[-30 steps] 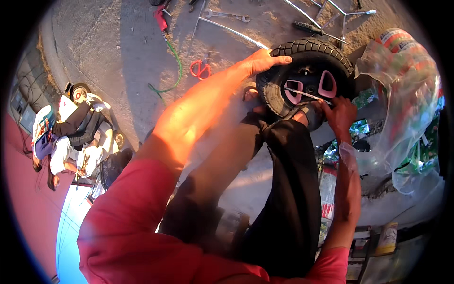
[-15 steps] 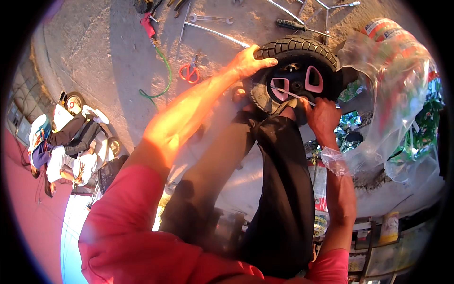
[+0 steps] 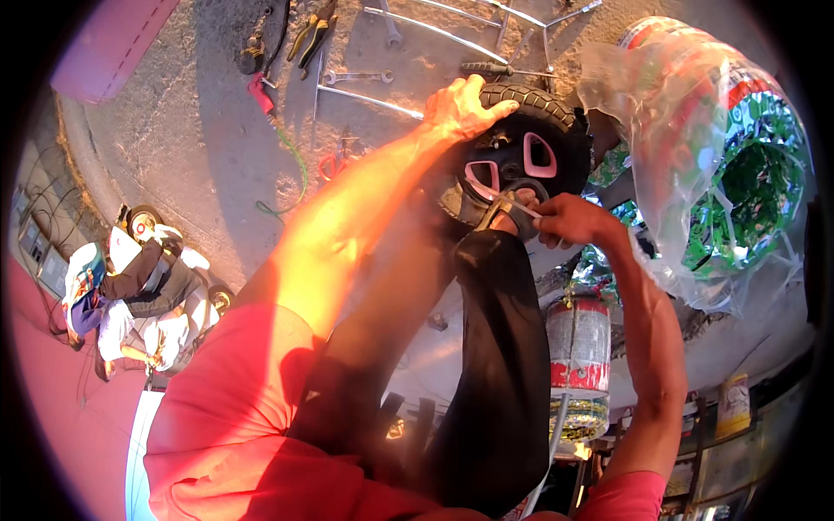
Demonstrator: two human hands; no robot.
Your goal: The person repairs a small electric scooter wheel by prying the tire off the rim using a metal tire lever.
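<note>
Rough, sunlit ground (image 3: 178, 91) stretches out ahead, a broad shadow cutting across it, and the work centres on a black wheel (image 3: 514, 156) with pink-edged openings, right by the person's foot (image 3: 504, 223) at upper centre. Left hand (image 3: 466, 108) is planted on its chunky tyre (image 3: 537, 102), thumb and fingers spread wide along the tread! Over on the near right edge, the right hand (image 3: 566, 220) has thumb and fingers pinched on a thin metal rod (image 3: 522, 207), which slants over the lower part of the wheel; whether its tip is under the tyre's bead, I can't tell.

Moving outward, just beyond the tyre lies a dark-handled screwdriver (image 3: 491, 69), with an open-ended wrench (image 3: 358, 77) off to the left and pliers (image 3: 313, 36) farther out. Red-handled scissors (image 3: 330, 167) sit beside a green hose (image 3: 301, 165). On the right, a stack of wrapped tyres (image 3: 751, 108) shows through clear plastic, and nearer the person stands a red-and-white canister (image 3: 579, 343). Far left, well apart, somebody sits on a motorcycle (image 3: 142, 224).
</note>
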